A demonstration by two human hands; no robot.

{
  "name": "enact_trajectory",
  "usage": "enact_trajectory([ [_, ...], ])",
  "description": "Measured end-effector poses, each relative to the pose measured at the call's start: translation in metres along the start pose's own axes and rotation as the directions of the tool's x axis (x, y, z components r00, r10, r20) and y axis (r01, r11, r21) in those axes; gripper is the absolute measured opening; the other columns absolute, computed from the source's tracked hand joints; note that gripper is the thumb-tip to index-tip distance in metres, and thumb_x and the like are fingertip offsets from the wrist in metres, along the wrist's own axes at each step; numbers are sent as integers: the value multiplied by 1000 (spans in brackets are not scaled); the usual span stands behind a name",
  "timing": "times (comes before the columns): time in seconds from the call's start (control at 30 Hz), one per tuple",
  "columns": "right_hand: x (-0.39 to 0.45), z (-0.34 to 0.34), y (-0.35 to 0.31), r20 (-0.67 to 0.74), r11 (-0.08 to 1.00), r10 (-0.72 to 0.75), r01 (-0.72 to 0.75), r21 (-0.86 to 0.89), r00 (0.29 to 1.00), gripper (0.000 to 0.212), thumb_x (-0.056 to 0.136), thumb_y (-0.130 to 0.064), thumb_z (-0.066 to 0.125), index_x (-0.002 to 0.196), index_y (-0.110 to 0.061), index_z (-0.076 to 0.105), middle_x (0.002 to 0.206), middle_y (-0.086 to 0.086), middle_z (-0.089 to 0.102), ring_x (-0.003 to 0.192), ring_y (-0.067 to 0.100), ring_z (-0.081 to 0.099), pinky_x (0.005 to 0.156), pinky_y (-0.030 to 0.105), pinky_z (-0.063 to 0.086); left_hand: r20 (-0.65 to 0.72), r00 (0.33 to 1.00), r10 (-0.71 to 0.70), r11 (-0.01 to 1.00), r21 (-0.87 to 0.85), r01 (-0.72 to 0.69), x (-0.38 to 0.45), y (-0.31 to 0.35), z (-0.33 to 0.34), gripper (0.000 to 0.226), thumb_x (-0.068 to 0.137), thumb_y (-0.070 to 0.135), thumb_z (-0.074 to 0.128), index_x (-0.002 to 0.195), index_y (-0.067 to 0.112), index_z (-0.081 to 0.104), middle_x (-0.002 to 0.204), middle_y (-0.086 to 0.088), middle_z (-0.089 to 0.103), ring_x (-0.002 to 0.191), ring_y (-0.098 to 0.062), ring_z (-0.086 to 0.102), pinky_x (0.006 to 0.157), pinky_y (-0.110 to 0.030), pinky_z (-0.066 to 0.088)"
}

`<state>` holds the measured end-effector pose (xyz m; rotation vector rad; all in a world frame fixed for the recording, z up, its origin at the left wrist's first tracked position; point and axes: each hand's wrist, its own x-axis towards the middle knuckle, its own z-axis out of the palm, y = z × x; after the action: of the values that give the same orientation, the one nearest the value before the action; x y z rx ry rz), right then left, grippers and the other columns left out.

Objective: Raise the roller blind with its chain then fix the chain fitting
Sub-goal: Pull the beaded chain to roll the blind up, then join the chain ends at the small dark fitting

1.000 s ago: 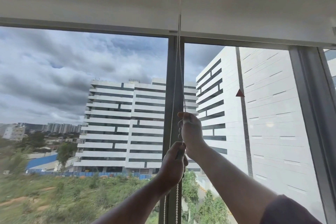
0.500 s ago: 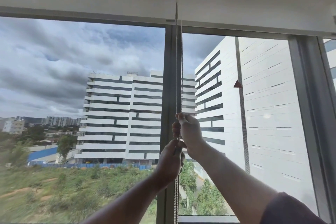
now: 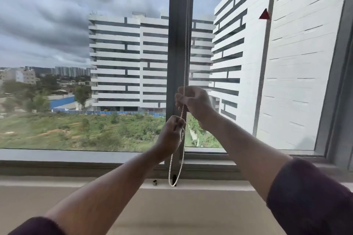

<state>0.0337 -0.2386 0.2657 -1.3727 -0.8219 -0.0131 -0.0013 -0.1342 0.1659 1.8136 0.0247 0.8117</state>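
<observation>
While both hands (image 3: 188, 114) pinch the chain (image 3: 184, 89), its loop seemingly clears the sill (image 3: 76, 181)

Two hands (image 3: 194, 103), one chain (image 3: 176, 168)

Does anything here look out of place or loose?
Yes. The bead chain hangs as a free loop above the sill, not hooked in the small dark fitting beside it. Both hands, left and right, grip the chain.
</observation>
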Motion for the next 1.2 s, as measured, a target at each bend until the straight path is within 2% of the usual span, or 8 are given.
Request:
enact_trajectory([
  [0.07,-4,-3,19,19,1000,11,-10,-12,1000,26,89,-5,77,114,-3,68,94,16,72,72,24,69,64,29,59,26,999,-19,1000,-6,19,-9,-21,7,19,107,15,42,91,12,50,65,-2,49,57,-17,43,54,-34,36],
  [0.2,-10,-12,63,46,997,61,-59,-47,997,29,86,-7,81,113,-4,69,93,11,75,76,23,74,77,37,64,49,997,-56,998,-14,57,-32,-56,23,22,105,4,39,86,13,48,62,-3,47,46,-6,43,45,-20,38],
  [0.4,-25,-14,120,80,988,156,-154,-32,985,20,92,-7,74,110,0,70,77,7,71,53,6,65,49,18,51,-11,994,-113,992,54,114,-48,-89,33,25,105,5,42,82,12,49,56,1,49,43,-5,43,46,-22,38],
  [0.57,-28,-9,162,80,972,230,-233,37,970,8,94,-6,71,102,-5,71,82,10,69,67,17,66,62,26,56,19,989,-149,986,78,147,-49,-113,32,23,105,10,43,83,12,49,55,1,50,46,-14,45,48,-29,39],
  [0.73,-23,-3,210,67,953,283,-288,96,957,5,97,-9,67,99,-5,70,73,6,67,66,20,63,63,35,54,29,985,-172,983,67,170,-48,-143,28,25,106,9,43,82,14,50,60,-1,50,49,-14,46,51,-27,45],
  [0.97,-11,12,270,23,916,367,-366,164,930,6,95,-16,72,96,-10,70,73,2,68,68,16,66,65,32,57,79,977,-196,972,144,184,-31,-202,16,26,105,17,48,79,22,51,61,-1,59,55,-12,54,57,-21,43],
  [1.1,-8,21,295,-6,910,389,-383,159,921,12,92,-17,76,98,-8,72,71,1,67,66,16,64,62,30,57,91,967,-236,964,147,221,-25,-233,10,19,102,17,53,83,16,55,65,-4,63,59,-13,56,60,-25,43],
  [1.2,-6,31,312,-40,918,384,-377,122,922,24,89,-25,79,101,-5,71,70,1,66,61,17,60,59,36,53,111,959,-261,955,174,239,-17,-258,0,19,101,21,54,86,10,58,64,-1,65,58,-7,56,57,-18,40],
])
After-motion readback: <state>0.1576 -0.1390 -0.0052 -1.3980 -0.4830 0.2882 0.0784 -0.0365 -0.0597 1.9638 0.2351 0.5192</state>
